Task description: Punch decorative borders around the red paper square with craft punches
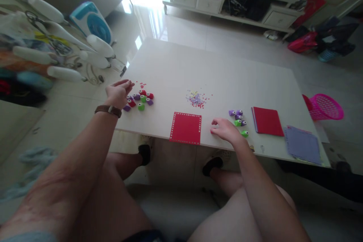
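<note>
My left hand point(118, 92), with a brown strap on its wrist, is raised over the table's left part, fingertips pinched together; what they hold is too small to make out. Below it lie several small red, green and purple craft punches point(143, 98), with a few red paper bits point(143, 85) just behind them. A red paper square point(186, 128) with punched holes along its edges lies at the front edge. To its right rests my right hand point(225, 129), fingers curved and apart, holding nothing visible. Close by are more purple and green punches point(238, 122).
A heap of coloured paper bits point(196, 99) lies mid-table. At the right are a red paper stack point(267, 121) and purple sheets point(303, 144). A pink basket point(327, 106) stands beyond the right edge. White lamp-like arms point(65, 73) and a blue fan point(92, 22) are at the left.
</note>
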Tool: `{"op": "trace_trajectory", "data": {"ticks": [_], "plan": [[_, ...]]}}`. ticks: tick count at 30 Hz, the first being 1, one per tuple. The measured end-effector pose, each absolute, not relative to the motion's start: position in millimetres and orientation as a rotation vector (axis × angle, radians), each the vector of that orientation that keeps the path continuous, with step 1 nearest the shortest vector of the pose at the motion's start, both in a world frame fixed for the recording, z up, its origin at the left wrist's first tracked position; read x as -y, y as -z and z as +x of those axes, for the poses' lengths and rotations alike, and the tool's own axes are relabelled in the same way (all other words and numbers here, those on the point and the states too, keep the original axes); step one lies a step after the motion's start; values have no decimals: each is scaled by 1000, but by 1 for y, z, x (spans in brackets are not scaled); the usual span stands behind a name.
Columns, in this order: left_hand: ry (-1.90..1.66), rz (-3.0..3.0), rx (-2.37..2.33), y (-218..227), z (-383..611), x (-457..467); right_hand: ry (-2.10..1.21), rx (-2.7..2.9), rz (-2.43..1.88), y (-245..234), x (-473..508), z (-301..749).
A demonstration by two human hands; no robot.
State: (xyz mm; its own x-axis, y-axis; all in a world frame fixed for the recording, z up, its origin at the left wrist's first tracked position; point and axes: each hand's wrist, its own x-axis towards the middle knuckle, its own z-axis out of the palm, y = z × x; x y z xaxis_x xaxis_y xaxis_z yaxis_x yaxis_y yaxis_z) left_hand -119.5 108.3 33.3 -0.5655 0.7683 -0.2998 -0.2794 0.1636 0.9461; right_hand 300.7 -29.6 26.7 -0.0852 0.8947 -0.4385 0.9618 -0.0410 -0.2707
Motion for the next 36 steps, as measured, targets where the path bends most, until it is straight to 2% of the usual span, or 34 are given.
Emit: {"op": "trace_trajectory", "data": {"ticks": [5,11,18,22,28,36], "plan": [[-1355,708,-1605,-34,-125,-109,776,-2093,2024,-24,26,297],[-1375,833,-1728,-37,-117,-111,766,-2088,2034,-25,27,300],[-1191,1344,-1699,-32,-73,-104,786,-2000,2064,-32,31,308],[-873,1685,-1518,-31,-38,-90,830,-1957,2021,-29,31,309],[-94,2086,-1097,-32,7,-58,817,-1978,1954,-18,33,308],[206,2252,-1079,-28,33,-35,677,-2025,1876,-17,35,301]]}}
